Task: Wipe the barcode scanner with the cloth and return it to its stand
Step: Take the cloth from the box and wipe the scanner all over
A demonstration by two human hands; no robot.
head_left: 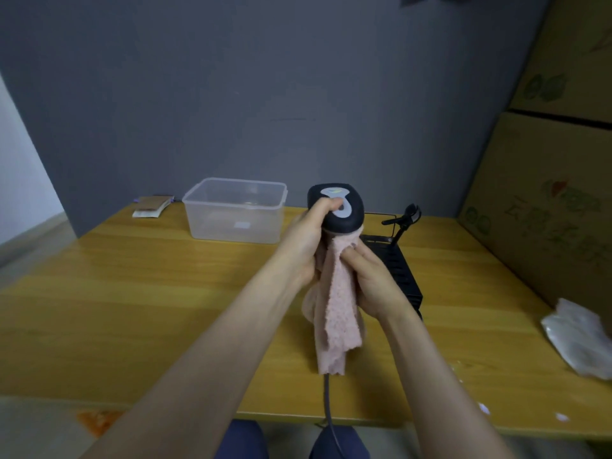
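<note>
A: Where's the barcode scanner [337, 207]?

B: Held up above the middle of the wooden table [139, 293], black head uppermost. The left hand [306, 240] is clenched round it just under the head, thumb on the grey panel. The right hand [371, 279] grips the pink cloth [337, 319] against the handle; the cloth hangs down and hides the handle, and a grey cable [329, 405] drops out below it.

A: And the stand?

B: The black stand [402, 223] is behind the right hand, its clip empty, base partly hidden by the hand.

A: Anything else around?

B: A clear plastic container [235, 210] to the left, a small flat packet [150, 207] beyond it, crumpled white plastic [579, 336] at the right edge.

A: The room?

B: Grey wall [265, 77] behind, stacked cardboard boxes [556, 177] on the right.
</note>
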